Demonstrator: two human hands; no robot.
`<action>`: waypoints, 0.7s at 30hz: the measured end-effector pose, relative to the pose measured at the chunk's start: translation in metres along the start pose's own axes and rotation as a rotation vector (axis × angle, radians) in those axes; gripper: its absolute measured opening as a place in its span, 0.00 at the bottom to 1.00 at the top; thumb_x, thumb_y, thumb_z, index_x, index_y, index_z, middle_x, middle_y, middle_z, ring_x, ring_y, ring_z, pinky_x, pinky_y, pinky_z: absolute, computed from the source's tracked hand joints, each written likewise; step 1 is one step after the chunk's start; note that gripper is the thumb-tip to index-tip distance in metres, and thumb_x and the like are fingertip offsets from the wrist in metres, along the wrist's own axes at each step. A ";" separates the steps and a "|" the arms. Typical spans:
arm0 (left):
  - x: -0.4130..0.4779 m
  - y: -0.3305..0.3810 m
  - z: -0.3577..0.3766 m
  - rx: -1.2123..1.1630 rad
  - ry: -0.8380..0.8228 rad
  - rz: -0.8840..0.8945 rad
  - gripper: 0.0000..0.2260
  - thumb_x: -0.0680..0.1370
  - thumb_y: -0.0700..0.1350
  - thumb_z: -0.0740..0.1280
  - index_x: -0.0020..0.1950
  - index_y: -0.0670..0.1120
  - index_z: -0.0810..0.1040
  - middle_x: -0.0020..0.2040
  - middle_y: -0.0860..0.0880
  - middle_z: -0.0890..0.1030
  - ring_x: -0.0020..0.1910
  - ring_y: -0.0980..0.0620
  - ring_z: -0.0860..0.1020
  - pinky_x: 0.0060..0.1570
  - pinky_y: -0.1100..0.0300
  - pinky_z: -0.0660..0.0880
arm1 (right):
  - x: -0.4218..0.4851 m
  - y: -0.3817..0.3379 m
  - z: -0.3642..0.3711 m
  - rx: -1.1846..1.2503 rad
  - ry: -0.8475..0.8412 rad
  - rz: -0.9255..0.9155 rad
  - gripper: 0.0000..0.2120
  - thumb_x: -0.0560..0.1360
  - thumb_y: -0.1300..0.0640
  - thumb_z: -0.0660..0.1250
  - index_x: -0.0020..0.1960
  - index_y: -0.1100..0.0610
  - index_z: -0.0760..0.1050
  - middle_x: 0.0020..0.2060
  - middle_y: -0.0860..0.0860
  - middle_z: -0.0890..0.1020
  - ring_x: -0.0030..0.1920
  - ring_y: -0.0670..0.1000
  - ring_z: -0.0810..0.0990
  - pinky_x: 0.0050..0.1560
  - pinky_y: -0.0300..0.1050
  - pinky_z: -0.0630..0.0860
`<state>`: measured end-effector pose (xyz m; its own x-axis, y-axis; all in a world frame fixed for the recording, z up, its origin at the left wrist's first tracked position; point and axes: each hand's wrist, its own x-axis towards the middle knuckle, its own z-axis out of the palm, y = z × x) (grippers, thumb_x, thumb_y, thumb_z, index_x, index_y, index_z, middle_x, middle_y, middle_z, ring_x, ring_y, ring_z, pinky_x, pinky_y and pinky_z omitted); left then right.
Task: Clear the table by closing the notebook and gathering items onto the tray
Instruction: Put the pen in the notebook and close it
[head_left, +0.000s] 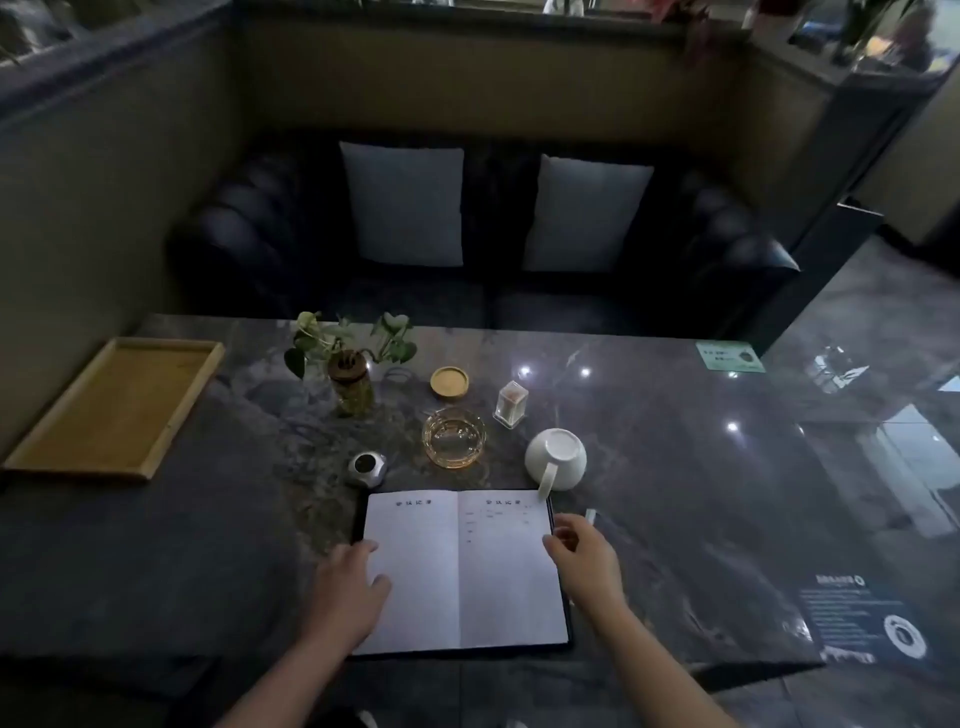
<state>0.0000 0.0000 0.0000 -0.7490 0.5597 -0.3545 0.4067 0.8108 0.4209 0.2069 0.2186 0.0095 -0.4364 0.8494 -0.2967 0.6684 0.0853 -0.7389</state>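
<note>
At the near counter edge, your right hand (582, 558) fingers, narrowly pinched and empty, could swing the notebook (462, 571) cover into the overturned cup (555, 460).

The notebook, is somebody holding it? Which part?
Not gripped. The left hand rests on the notebook's left page; the right hand fingers its right edge.

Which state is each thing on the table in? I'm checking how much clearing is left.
notebook: open, lying flat
tray: empty, at the table's left edge
white cup: tipped on its side
glass ashtray: upright, looks empty
left hand: resting on the left page
right hand: at the right page's edge, pinching something small
</note>
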 end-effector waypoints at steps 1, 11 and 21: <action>0.001 0.002 0.000 0.007 -0.007 -0.004 0.23 0.76 0.49 0.65 0.71 0.50 0.69 0.69 0.45 0.71 0.66 0.46 0.70 0.63 0.53 0.68 | 0.001 0.000 0.002 -0.016 -0.003 0.010 0.12 0.76 0.54 0.69 0.58 0.49 0.78 0.41 0.39 0.80 0.42 0.39 0.78 0.37 0.35 0.71; 0.006 0.012 0.005 -0.206 -0.029 -0.208 0.27 0.74 0.47 0.68 0.73 0.46 0.67 0.68 0.40 0.69 0.65 0.40 0.71 0.63 0.49 0.70 | 0.011 0.001 0.018 -0.149 -0.095 0.121 0.21 0.77 0.56 0.65 0.69 0.55 0.72 0.61 0.52 0.81 0.56 0.55 0.80 0.47 0.45 0.74; 0.015 0.008 0.003 -0.354 0.002 -0.312 0.26 0.74 0.45 0.67 0.71 0.41 0.68 0.65 0.39 0.76 0.61 0.38 0.75 0.60 0.47 0.73 | 0.014 -0.002 0.019 -0.099 -0.014 0.180 0.06 0.74 0.61 0.67 0.49 0.55 0.72 0.38 0.47 0.75 0.39 0.49 0.74 0.32 0.40 0.66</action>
<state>-0.0057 0.0156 -0.0043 -0.8084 0.2982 -0.5075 -0.0407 0.8318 0.5535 0.1877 0.2205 -0.0042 -0.3123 0.8483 -0.4276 0.7921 -0.0160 -0.6102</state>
